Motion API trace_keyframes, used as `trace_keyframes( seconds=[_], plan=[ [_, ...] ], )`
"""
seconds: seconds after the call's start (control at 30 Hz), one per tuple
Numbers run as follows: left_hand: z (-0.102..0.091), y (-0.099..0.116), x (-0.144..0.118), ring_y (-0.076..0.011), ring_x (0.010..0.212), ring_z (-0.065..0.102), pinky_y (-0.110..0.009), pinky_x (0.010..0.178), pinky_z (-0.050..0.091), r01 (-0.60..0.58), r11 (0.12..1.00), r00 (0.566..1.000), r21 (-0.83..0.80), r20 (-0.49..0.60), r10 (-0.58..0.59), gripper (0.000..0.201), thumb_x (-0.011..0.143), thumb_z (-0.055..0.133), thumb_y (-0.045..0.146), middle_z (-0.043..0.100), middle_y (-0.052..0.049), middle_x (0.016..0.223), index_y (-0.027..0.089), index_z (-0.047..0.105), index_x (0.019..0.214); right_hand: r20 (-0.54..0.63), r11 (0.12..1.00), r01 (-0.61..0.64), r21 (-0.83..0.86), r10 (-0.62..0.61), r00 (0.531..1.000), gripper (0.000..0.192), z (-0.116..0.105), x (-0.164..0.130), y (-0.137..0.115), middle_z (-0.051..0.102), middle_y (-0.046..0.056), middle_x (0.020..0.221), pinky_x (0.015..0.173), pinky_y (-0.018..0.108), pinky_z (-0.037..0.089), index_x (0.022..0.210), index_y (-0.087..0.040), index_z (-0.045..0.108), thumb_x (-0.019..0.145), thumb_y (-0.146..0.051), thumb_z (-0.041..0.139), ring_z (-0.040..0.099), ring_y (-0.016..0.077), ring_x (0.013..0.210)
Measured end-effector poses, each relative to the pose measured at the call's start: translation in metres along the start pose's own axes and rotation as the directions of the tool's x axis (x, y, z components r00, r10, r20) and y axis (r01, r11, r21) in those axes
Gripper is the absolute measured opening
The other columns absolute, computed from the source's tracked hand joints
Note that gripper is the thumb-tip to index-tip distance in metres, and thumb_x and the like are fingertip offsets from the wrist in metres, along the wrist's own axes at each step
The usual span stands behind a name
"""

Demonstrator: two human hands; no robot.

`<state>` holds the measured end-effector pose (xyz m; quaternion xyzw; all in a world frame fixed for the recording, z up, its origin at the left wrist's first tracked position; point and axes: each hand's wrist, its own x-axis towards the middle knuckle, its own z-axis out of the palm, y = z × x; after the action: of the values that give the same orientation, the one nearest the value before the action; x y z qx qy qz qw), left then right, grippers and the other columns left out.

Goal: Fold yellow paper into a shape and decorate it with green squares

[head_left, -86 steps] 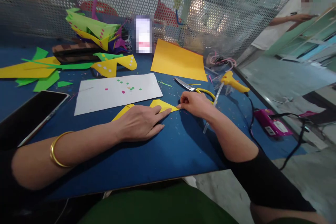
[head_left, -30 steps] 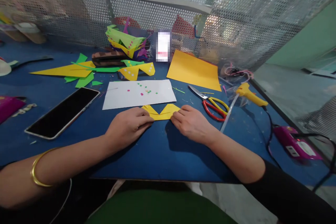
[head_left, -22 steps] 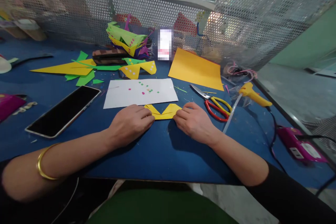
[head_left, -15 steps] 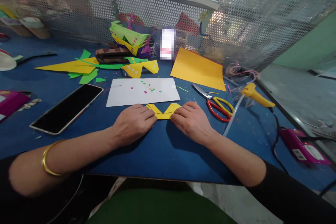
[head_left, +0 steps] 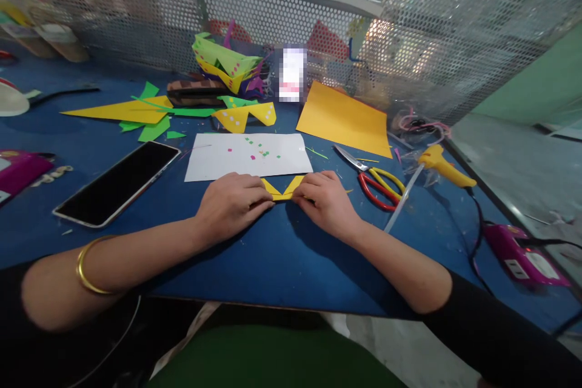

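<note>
Both hands grip a folded piece of yellow paper [head_left: 282, 196] with a V-shaped notch at its middle, close to the blue table top. My left hand [head_left: 233, 203] pinches its left part and my right hand [head_left: 326, 203] pinches its right part. Fingers cover both ends of the paper, and only the middle shows. Just beyond lies a white sheet [head_left: 209, 160] with several tiny green and pink paper bits on it. To the right of my right hand are scissors [head_left: 370, 179] with one red and one yellow handle.
A yellow glue gun [head_left: 448, 168] lies at the right near a purple box [head_left: 522, 254]. An orange-yellow sheet [head_left: 348, 121] is behind the scissors. A phone [head_left: 118, 185] lies at left. Farther back are yellow cut-outs [head_left: 245, 116], green scraps [head_left: 154, 130] and a perforated metal screen [head_left: 273, 6].
My hands have come closer together along the yellow paper and shifted slightly away from me. Less of the paper shows, and its lower strip looks narrower, folded or tilted up.
</note>
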<state>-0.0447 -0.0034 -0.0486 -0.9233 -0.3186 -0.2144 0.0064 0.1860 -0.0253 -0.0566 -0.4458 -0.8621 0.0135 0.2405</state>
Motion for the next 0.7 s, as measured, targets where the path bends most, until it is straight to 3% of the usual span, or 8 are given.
trace_keyframes(
  seconds=[0.2,0.47,0.7],
  plan=[
    [0.003,-0.001,0.005,-0.0188,0.077,0.066,-0.032,0.067,0.04,0.02,0.997,1.0,-0.076,0.003,-0.02,0.023,0.092,0.057,0.027,0.072,-0.001,0.079,0.019,0.073,0.079,-0.004,0.998,-0.047,0.047,0.048,0.999,0.007,0.003,0.0,-0.002,0.071,0.002,0.088,0.081,0.033,0.033,0.085,-0.02,0.067,0.09,-0.021,0.063,0.063,0.0175,0.085],
    [0.002,0.002,0.001,-0.0177,0.078,0.067,-0.033,0.071,0.042,0.077,0.985,0.997,-0.156,-0.015,-0.08,0.02,0.091,0.06,0.029,0.073,-0.001,0.08,0.021,0.074,0.079,0.047,0.999,-0.048,0.008,0.048,0.998,0.016,0.001,0.002,-0.013,0.068,0.003,0.08,0.08,0.034,0.032,0.079,-0.017,0.067,0.091,-0.016,0.057,0.06,0.0178,0.08],
    [0.002,0.002,0.005,-0.015,0.072,0.061,-0.028,0.064,0.043,0.184,0.939,0.983,-0.291,0.04,-0.181,0.021,0.088,0.062,0.03,0.068,0.0,0.07,0.021,0.073,0.072,0.1,0.938,-0.305,0.163,0.292,0.951,0.018,-0.001,0.006,-0.02,0.066,-0.001,0.074,0.072,0.031,0.033,0.069,-0.02,0.066,0.082,-0.008,0.063,0.06,0.0144,0.072]
  ],
)
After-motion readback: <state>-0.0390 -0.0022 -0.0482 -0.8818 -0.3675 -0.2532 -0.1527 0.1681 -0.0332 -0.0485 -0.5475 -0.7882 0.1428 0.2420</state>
